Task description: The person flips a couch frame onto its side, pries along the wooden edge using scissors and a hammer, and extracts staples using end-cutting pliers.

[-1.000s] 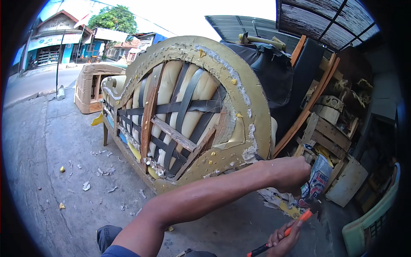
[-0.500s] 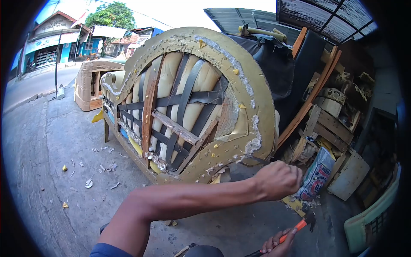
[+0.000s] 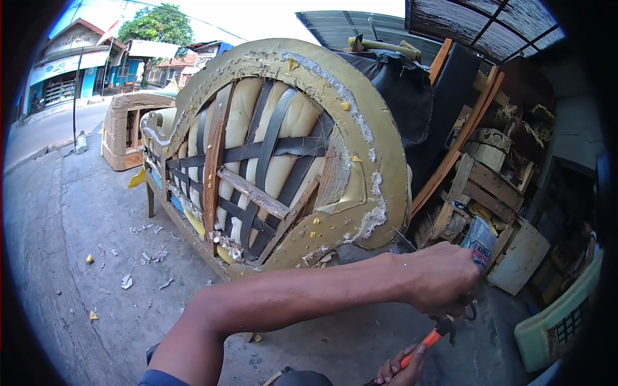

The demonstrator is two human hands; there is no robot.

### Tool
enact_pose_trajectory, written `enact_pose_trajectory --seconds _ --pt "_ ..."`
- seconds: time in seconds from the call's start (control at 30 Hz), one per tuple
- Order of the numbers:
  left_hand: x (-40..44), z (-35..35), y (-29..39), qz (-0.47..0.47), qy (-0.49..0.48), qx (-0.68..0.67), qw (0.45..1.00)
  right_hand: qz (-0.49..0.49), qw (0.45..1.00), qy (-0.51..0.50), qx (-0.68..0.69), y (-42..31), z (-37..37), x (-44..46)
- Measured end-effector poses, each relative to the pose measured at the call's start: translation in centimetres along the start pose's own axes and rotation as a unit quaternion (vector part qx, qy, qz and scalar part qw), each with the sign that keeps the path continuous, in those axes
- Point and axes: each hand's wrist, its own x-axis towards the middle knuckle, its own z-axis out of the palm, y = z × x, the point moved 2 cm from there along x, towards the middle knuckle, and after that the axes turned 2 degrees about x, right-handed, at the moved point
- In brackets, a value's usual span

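My left hand (image 3: 444, 276) is closed in a fist at the end of my outstretched arm. A thin dark metal tool (image 3: 403, 240) pokes out beyond the knuckles, and a dark loop (image 3: 472, 312) shows below the fist; most of the tool is hidden, so its kind is unclear. Lower down, my right hand (image 3: 400, 368) is wrapped round the orange handle of a hammer (image 3: 432, 339), its dark head just under the left fist. In front stands a partly stripped sofa (image 3: 389, 148), with staples, glue residue, wooden slats and black webbing (image 3: 273, 138) exposed.
Scraps of foam and fabric (image 3: 154, 256) litter the concrete floor (image 3: 96, 212). Wooden frame parts (image 3: 496, 186) and a printed sack (image 3: 479, 241) are piled at right. A green padded piece (image 3: 560, 315) leans at lower right. Another stripped seat (image 3: 119, 132) stands by the road.
My left fist has moved right and nearer, drawing the thin tool away from the sofa's lower edge. The hammer has shifted slightly left, and its head is now close beneath the fist.
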Motion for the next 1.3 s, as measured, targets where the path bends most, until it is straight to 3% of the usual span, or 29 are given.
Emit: enact_pose_trajectory --seconds 0.07,0.13,0.23,0.3,0.33,0.37,0.4,0.5,0.57,0.63,0.67,0.73,0.77,0.83,0.93,1.1,1.3 --pt "0.5 0.1 -0.8 -0.003 -0.025 -0.005 1.000 0.004 1.000 -0.008 -0.005 0.2 -0.3 -0.1" --pt "0.8 0.3 -2.6 -0.069 0.023 0.046 0.996 0.005 1.000 0.005 -0.001 0.3 -0.5 0.0" --pt "0.7 -1.7 -3.6 -0.053 0.049 0.009 0.997 -0.006 1.000 -0.007 -0.002 -0.1 -0.6 0.1" --pt "1.1 -3.7 -2.4 -0.114 0.065 -0.069 0.989 -0.009 1.000 -0.003 -0.007 -0.5 -0.8 0.1" --pt "1.3 -4.9 -2.2 -0.203 0.039 -0.108 0.972 -0.012 1.000 -0.001 -0.011 -0.7 -0.9 0.0" --pt "1.3 -5.6 -2.1 -0.233 0.071 -0.143 0.959 -0.009 1.000 0.007 -0.011 -1.0 -1.0 -0.1" --pt "1.6 -6.8 -1.2 -0.289 0.079 -0.097 0.949 -0.020 1.000 -0.001 -0.009 -1.3 -1.1 -0.3" --pt "1.9 -8.3 -1.8 -0.324 0.174 -0.144 0.919 -0.035 0.999 -0.005 0.000 -1.7 -1.7 -0.8" --pt "0.0 -8.5 -1.2 -0.437 0.196 -0.253 0.841 -0.038 0.999 -0.005 0.010 -1.8 -2.5 -0.9" --pt "-3.8 -7.9 -2.5 -0.432 0.207 -0.114 0.870 -0.054 0.998 -0.023 0.008 -1.4 -3.5 -0.9" --pt "-4.7 -8.5 -2.0 -0.432 0.196 -0.106 0.874 -0.054 0.998 -0.022 0.022 -1.0 -3.6 -0.4" --pt "-6.2 -9.6 -1.1 -0.363 0.324 -0.247 0.838 -0.038 0.998 -0.009 0.039 -0.6 -3.6 0.1" --pt "-5.5 -10.3 -0.6 -0.318 0.344 -0.274 0.840 -0.037 0.998 -0.008 0.041 -0.5 -3.3 0.1" --pt "-3.8 -11.2 -0.7 -0.236 0.301 -0.329 0.864 -0.020 0.998 -0.001 0.056 -0.3 -2.6 0.1" --pt "0.1 -10.3 -1.6 -0.214 0.260 -0.283 0.898 -0.018 0.999 -0.013 0.046 0.6 -2.3 -0.2" --pt "1.6 -8.7 -4.0 -0.228 0.254 -0.231 0.911 -0.006 0.999 -0.028 0.024 0.3 -1.7 -0.4" --pt "0.0 -8.4 -3.3 -0.273 0.166 -0.201 0.926 -0.046 0.996 -0.078 0.019 -2.0 0.3 1.1"
